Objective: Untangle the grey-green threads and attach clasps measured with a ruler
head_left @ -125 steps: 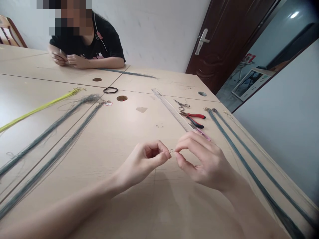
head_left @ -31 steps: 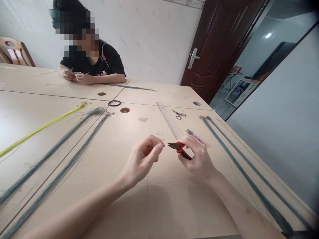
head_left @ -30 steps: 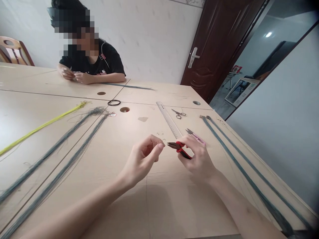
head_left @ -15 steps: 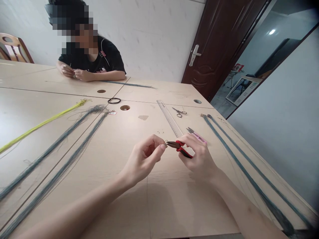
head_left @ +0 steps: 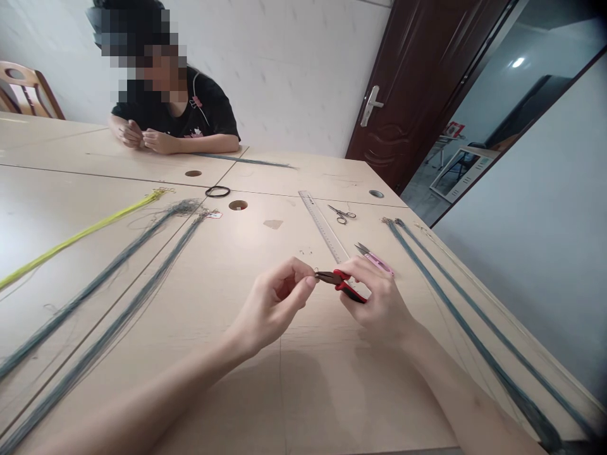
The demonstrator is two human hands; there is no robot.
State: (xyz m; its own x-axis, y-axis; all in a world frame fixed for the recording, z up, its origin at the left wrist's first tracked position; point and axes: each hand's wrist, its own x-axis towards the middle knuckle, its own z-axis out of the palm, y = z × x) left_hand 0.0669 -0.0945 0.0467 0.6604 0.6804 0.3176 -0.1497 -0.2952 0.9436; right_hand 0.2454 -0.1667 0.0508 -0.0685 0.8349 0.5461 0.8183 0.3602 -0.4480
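Observation:
My left hand is pinched on a tiny metal ring, held just above the tabletop. My right hand is wrapped round red-handled pliers, whose dark jaws touch the ring at my left fingertips. Both hands hover over the middle of the light wooden table.
A clear ruler, small scissors and pink snips lie beyond my hands. Grey cord bundles and a yellow cord run along the left, more grey cords along the right. Another person sits at the far side.
Earlier my bare fingers held the ring and the pliers lay on the table. Since then my right hand has taken up the pliers and brought their jaws to the ring.

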